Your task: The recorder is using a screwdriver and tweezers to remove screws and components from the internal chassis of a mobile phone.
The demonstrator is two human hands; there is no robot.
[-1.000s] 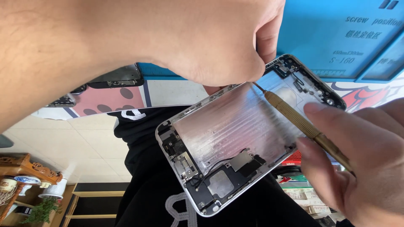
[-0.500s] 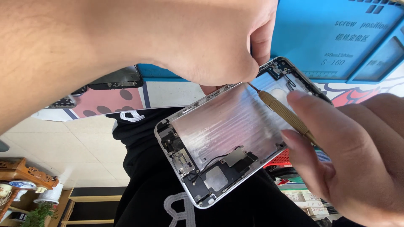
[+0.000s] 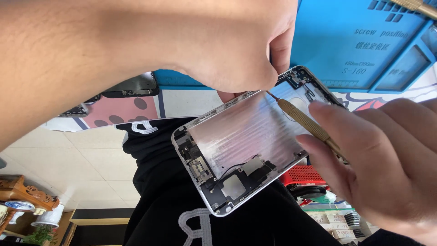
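Bare silver metal fills the middle of the head view: an opened smartphone rear housing (image 3: 248, 141), its screen gone, tilts over the person's lap with the small black boards and connectors at its lower end exposed. The left hand (image 3: 236, 50) reaches across the top of the frame, its grip closed on the housing's upper edge, thumb and fingers pinching near the top corner. The right hand (image 3: 382, 168) comes in from the lower right, its fingers wrapped around a slim brass-coloured screwdriver (image 3: 307, 123), whose fine tip touches the inside of the housing near the upper end, just beside the left thumb. Behind the hands a blue repair mat (image 3: 346, 36) with moulded compartments lies on the counter (image 3: 191, 102), and a dark phone part (image 3: 132, 86) rests at the counter's edge to the left. Below the housing are the person's black clothes with white lettering (image 3: 191, 223), a red basket (image 3: 302, 175) and pale floor tiles (image 3: 68, 155); a carved wooden stand with a blue-and-white dish (image 3: 20, 200) sits at lower left.
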